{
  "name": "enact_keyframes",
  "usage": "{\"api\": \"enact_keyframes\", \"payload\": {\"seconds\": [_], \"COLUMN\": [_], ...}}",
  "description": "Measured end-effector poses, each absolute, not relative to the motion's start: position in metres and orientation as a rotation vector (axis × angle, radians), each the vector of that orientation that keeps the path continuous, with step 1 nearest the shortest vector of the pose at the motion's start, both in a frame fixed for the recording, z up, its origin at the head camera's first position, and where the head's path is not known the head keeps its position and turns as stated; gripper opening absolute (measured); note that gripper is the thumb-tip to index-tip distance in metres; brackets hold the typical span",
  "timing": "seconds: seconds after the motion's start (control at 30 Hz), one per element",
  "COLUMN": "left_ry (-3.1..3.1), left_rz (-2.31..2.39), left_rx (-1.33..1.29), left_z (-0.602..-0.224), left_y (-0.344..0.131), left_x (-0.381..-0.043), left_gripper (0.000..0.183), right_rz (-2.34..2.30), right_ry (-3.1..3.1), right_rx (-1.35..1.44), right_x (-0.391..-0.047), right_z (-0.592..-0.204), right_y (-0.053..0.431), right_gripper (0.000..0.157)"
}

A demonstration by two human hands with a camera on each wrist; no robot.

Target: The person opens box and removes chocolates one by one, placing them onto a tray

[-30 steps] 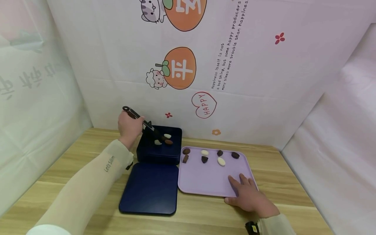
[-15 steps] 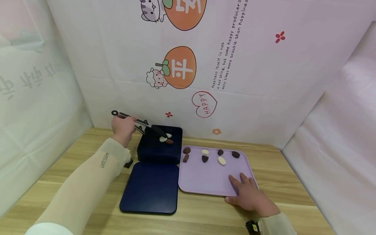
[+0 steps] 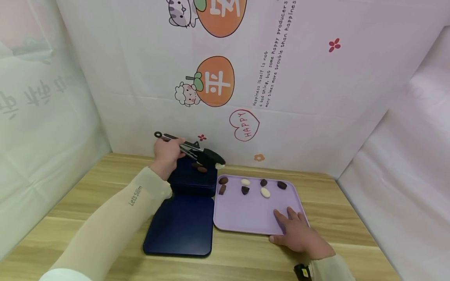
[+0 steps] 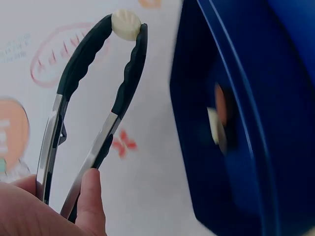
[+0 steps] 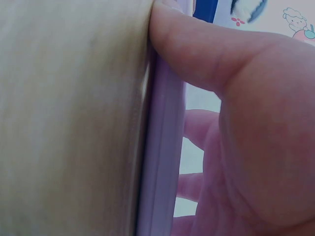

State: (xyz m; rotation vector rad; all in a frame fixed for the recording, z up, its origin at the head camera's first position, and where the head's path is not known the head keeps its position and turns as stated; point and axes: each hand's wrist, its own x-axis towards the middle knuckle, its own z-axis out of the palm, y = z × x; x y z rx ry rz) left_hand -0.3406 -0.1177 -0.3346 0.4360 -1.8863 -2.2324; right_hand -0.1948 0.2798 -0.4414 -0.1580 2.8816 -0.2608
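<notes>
Against white printed sheeting [image 3: 147, 58], over a wood-grain tabletop [image 3: 246, 253], grips a pair of black-and-silver tongs [image 3: 211, 155] in the left hand [image 3: 166, 156], with fingers and thumb wrapped round the handles; holds a pale ridged piece [image 4: 126, 24] pinched between the slightly parted black tips, raised by the right side of a dark blue box [image 3: 193, 189], cannot tell whether over the rim or just outside it; shows inside that box a reddish-brown piece [image 3: 202, 169] and, beside it in the left wrist view, a blurred pale one; rests the right hand [image 3: 297, 234] at the near right corner of a lilac tray [image 3: 242, 210], with fingers spread nearly straight over it, thumb along the front edge and nothing grasped; bears on the tray's far half seven small pieces in two rows, brown, white and dark, among them a white oval [image 3: 265, 192] and a brown bar [image 3: 222, 189]; has a flat dark blue panel [image 3: 179, 228] lying in front of the box, just left of the tray
</notes>
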Motion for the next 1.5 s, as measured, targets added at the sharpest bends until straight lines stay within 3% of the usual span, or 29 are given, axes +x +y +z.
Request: {"api": "enact_keyframes", "payload": {"seconds": [0.27,0.6,0.77,1.5], "left_ry": [-1.908,-2.142,-2.153,-2.163], "left_rz": [-2.274,-2.076,-2.003,-1.961], "left_rx": [0.33,0.268,0.096,-0.103], "left_z": [-0.33,-0.347,-0.361,-0.393], "left_y": [-0.048,0.033,0.064,0.129], "left_x": [-0.326,-0.306,-0.299,-0.274], "left_gripper": [0.047,0.026,0.033,0.039], "right_rz": [-0.271,-0.263,-0.271,-0.294], "right_ry": [2.89,2.865,2.864,2.894], "right_rx": [-0.173,-0.144,-0.15,-0.204], "right_x": [-0.194,-0.196,-0.197,-0.197], "right_z": [-0.446,-0.446,-0.443,-0.443], "right_y": [0.283,0.283,0.283,0.286], "right_gripper": [0.096,0.097,0.097,0.096]}}
